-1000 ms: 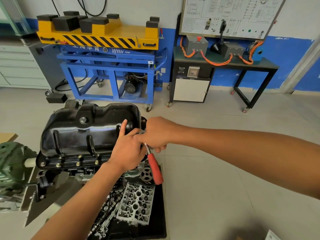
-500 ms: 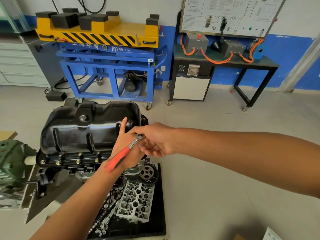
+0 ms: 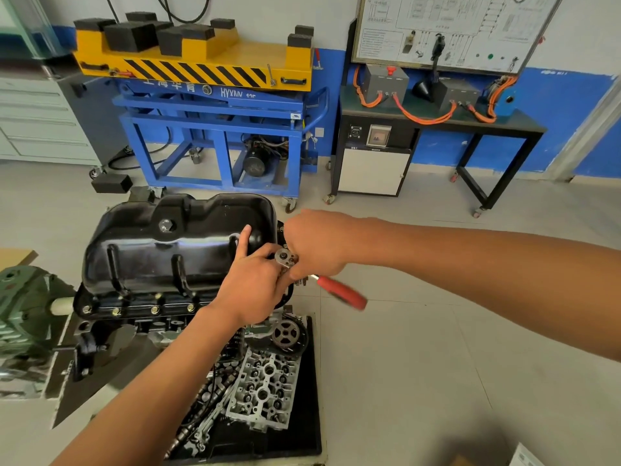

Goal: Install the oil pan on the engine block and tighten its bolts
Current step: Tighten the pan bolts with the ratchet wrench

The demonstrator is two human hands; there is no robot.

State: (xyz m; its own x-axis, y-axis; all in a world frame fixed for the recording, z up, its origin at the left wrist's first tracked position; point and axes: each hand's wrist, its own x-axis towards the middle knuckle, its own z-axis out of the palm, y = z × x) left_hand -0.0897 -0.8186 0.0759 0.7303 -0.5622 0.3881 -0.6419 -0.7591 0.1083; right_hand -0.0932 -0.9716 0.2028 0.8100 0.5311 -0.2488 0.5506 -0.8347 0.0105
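Oil pan (image 3: 174,250), glossy black pressed steel, sits sump-uppermost on the engine block (image 3: 141,322) at left centre. Its near flange carries four brass-coloured bolts (image 3: 154,310) in a row. Two ribs run up the near wall, and one drain plug (image 3: 165,225) sits higher, further back.

Both hands meet at the pan's right-hand end. The left hand (image 3: 255,290) lays a straight forefinger on the pan wall while its thumb and other fingers pinch the head of a ratchet wrench (image 3: 285,257). The right hand (image 3: 316,243) is clenched round the shank, and the red handle juts right, blurred. What the head sits on I cannot tell.

Nearest, a black tray (image 3: 311,398) holds one cylinder head (image 3: 265,391) and one sprocket (image 3: 285,332). Right of the pan, bare tiled floor (image 3: 437,364) leaves swinging room. Beyond stands one blue lift cart (image 3: 218,129).
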